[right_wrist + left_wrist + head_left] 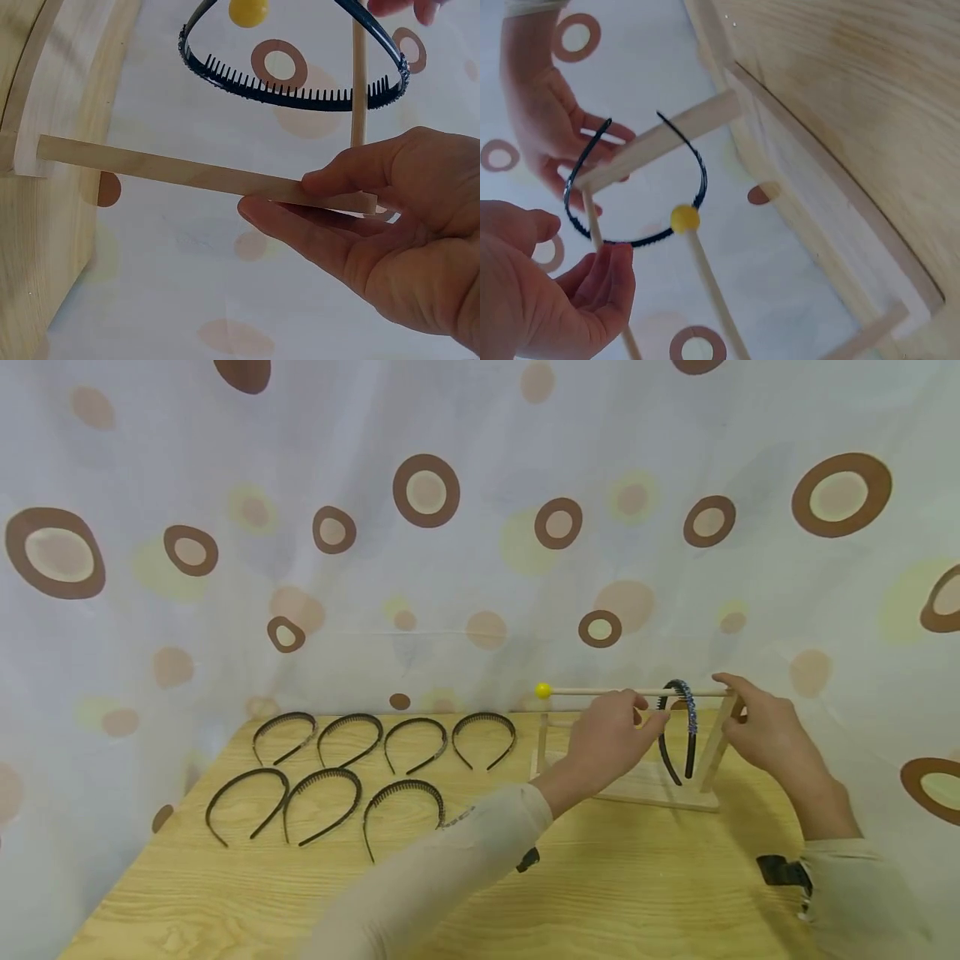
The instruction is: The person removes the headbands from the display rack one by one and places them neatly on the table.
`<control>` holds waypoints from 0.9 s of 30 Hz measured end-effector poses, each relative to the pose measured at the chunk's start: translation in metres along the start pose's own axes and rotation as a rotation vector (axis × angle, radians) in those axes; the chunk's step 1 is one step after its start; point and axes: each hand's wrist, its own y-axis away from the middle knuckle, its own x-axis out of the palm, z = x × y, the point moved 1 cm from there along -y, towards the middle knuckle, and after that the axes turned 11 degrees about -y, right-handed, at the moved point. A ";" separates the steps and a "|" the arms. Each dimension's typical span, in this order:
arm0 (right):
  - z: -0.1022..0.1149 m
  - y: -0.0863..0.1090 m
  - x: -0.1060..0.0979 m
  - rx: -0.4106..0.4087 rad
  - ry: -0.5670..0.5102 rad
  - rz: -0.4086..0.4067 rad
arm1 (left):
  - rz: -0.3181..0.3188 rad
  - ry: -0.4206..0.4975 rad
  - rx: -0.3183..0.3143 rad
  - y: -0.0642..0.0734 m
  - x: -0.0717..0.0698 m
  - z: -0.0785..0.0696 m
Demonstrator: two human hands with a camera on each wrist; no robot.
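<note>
A black headband [692, 718] with comb teeth and a glittery blue covering hangs over the upper rod [607, 692] of a wooden stand [660, 793]. My left hand [611, 735] is just left of this headband, beside the rod. In the left wrist view its thumb and bent fingers stand apart, the fingertips close to the band; whether they touch it is unclear. With thumb and fingers on opposite sides, my right hand [405, 217] grips the top of the stand's right post [187, 172], near where the rod joins.
Several black toothed headbands [483, 718] lie in two rows on the left of the wooden table [600, 893]. A yellow ball [543, 691] caps the rod's left end. Behind the table hangs a spotted curtain [480, 568]. My left sleeve [450, 868] partly covers one front-row headband.
</note>
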 end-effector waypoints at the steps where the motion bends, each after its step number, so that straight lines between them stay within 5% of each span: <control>1: 0.000 0.000 0.001 -0.003 0.001 0.001 | -0.003 -0.002 -0.017 -0.001 0.004 -0.004; 13: 0.006 0.001 0.000 -0.018 0.013 0.013 | -0.042 -0.035 -0.048 -0.006 0.028 -0.035; 27: 0.006 0.002 0.000 -0.014 -0.011 0.014 | -0.103 0.115 -0.008 -0.010 0.035 -0.033</control>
